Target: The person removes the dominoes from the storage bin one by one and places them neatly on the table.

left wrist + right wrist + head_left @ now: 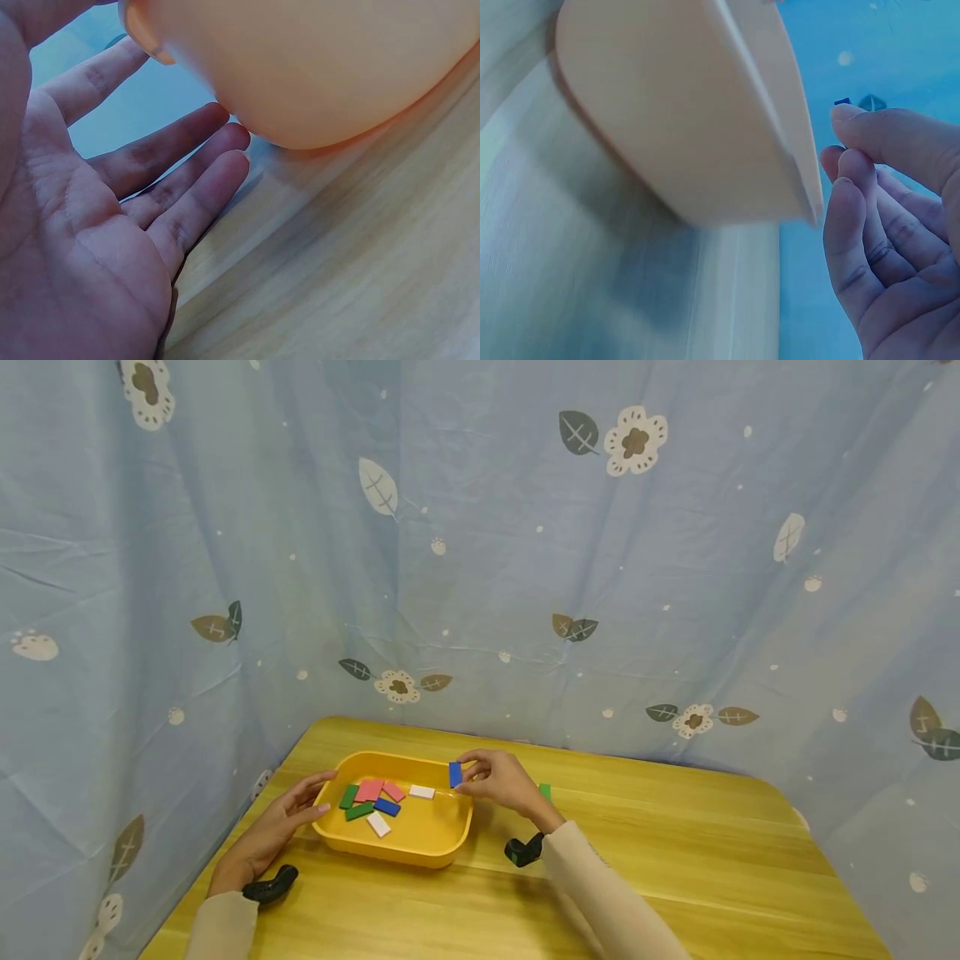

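Two green blocks, two white blocks, a blue block and a close cluster of pink blocks – too tight to count surely – lie in one yellow tray. A second blue piece is pinched between thumb and fingers of the right hand, raised at the tray's right end. The left hand reaches to the opposite end, thumb and fingers spread loosely at the rim – gripping nothing. One green piece shows partly behind the right wrist, on a wood-grain table before blue patterned curtains
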Action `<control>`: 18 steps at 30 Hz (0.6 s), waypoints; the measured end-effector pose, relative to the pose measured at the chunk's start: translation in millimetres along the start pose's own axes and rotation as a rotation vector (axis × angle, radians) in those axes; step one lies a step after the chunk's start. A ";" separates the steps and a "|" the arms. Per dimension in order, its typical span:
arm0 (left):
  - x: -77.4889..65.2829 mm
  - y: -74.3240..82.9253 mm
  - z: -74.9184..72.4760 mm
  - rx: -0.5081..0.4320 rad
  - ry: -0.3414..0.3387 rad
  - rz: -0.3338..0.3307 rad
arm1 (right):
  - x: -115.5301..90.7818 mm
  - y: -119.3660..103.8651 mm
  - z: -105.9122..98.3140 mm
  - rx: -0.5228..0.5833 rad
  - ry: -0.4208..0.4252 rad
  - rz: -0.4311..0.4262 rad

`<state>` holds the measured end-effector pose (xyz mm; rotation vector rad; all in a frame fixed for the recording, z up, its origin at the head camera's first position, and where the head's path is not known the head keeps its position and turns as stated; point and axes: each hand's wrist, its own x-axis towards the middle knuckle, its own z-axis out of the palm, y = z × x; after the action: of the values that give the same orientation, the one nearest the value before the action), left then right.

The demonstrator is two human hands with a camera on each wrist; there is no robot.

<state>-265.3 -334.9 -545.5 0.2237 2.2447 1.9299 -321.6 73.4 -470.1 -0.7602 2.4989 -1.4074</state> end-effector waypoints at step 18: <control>-0.8 -0.4 -0.3 -0.017 -0.010 0.009 | -40.8 34.5 -45.5 -0.006 0.092 0.060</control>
<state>-264.6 -335.5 -545.9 0.2413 2.2238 1.9473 -316.2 142.9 -478.4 -0.6297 2.5727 -1.4465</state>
